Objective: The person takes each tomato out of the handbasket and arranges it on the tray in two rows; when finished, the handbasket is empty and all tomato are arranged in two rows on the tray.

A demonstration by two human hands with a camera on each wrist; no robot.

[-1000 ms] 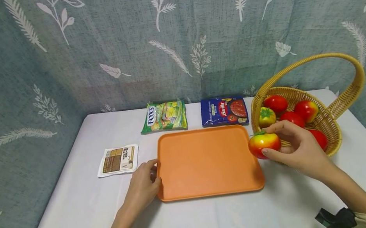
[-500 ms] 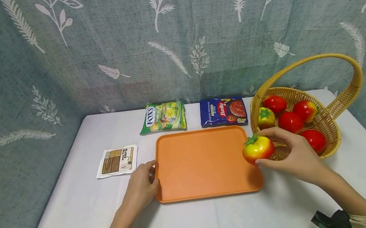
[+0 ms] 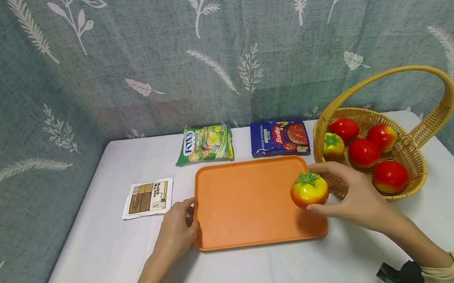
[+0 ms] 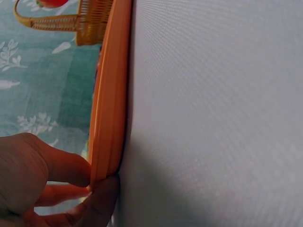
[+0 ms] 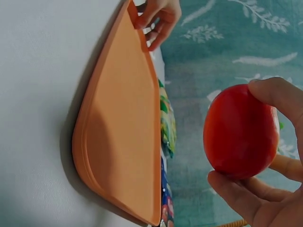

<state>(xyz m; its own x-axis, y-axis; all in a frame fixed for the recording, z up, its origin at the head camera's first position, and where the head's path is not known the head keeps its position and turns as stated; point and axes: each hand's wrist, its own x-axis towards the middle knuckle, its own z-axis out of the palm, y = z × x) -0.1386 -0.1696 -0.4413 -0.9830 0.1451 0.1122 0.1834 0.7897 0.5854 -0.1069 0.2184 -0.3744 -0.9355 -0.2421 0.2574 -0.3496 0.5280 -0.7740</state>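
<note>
A tomato, yellow and red with a green leafy top, is held between the thumb and fingers of my right hand. It hangs above the right end of a flat orange tray; the right wrist view shows its smooth red underside, well apart from the tray. My left hand pinches the tray's left rim, and the left wrist view shows fingers on both sides of that edge. Behind my right hand stands a wicker basket with several red and yellow tomatoes inside.
Along the back of the table lie a green FOX'S candy bag and a blue Barilla sauce pouch. A white and brown packet is left of the tray. The basket's tall handle arches upward. Patterned cloth hangs behind.
My right hand has carried the tomato left, away from the basket and over the tray's right end, its green top turning more into view. The left hand stays on the rim.
</note>
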